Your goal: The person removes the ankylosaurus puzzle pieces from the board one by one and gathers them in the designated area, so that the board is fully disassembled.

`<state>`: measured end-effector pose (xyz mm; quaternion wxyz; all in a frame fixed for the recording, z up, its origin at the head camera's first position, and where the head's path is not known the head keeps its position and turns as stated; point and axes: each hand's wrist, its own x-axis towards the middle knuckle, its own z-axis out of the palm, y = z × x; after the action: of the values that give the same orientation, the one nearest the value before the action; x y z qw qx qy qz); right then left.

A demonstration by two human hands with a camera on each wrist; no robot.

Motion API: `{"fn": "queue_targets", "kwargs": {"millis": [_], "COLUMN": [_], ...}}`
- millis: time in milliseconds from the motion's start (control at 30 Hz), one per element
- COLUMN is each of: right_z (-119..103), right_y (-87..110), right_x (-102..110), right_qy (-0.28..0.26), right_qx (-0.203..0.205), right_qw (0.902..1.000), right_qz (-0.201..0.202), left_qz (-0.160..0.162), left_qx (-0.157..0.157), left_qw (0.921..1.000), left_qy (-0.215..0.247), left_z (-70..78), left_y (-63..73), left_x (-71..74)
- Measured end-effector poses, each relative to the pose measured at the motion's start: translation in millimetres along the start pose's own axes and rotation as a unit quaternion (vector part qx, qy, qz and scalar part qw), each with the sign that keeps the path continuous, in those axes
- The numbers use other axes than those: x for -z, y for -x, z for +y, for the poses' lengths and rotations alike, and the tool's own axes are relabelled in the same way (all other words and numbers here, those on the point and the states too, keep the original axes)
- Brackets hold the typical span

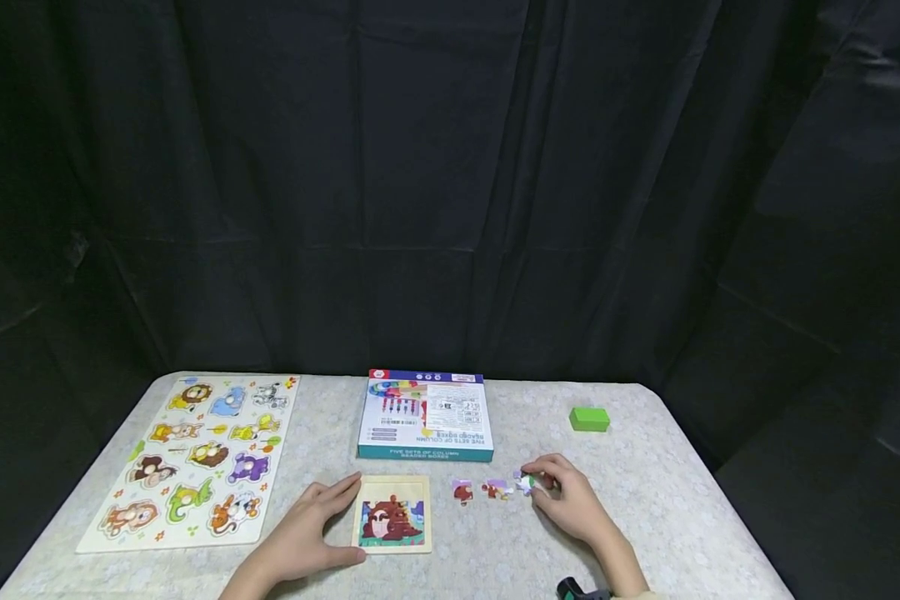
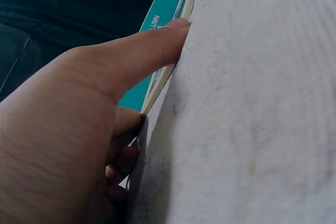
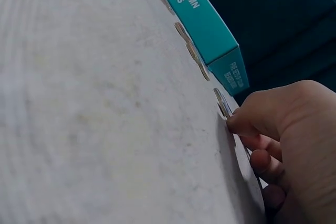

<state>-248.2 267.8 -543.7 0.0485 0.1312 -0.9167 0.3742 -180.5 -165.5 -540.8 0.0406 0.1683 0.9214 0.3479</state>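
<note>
A square wooden puzzle tray (image 1: 393, 550) lies near the front of the table, its lower part filled by a picture of a brown animal and its top strip bare wood. My left hand (image 1: 307, 533) holds the tray at its left side, index finger by the far corner and thumb by the near one. To the right, my right hand (image 1: 568, 498) pinches a small white, purple and green puzzle piece (image 1: 525, 482) between thumb and fingers, at table level. Loose beside it are a brown and purple puzzle piece (image 1: 462, 492) and more brown and purple pieces (image 1: 495, 489).
Behind the tray lies a flat bead-set box (image 1: 424, 454) with a teal side. An animal peg board (image 1: 195, 467) covers the table's left part. One green block (image 1: 589, 419) sits at the back right. Black curtain (image 1: 435, 183) hangs behind the table.
</note>
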Motion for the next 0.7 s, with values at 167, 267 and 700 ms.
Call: {"fn": "queue_targets", "kwargs": {"millis": [167, 267, 700], "right_z": [1.3, 1.1, -12.0], "right_y": [-0.8, -1.3, -0.2], "right_x": [2.0, 2.3, 10.0], "right_qy": [-0.011, -0.023, -0.036], "right_qx": [0.0, -0.013, 0.028], "right_qw": [0.9999, 0.9996, 0.999], "right_qz": [0.001, -0.006, -0.002], "left_qz": [0.003, 0.005, 0.0], "left_qx": [-0.001, -0.003, -0.013], "left_qw": [1.0, 1.0, 0.9999], "left_qy": [0.002, 0.002, -0.003], "left_z": [0.3, 0.6, 3.6], "left_y": [-1.3, -0.6, 2.2], "left_x": [-1.0, -0.3, 2.7]}}
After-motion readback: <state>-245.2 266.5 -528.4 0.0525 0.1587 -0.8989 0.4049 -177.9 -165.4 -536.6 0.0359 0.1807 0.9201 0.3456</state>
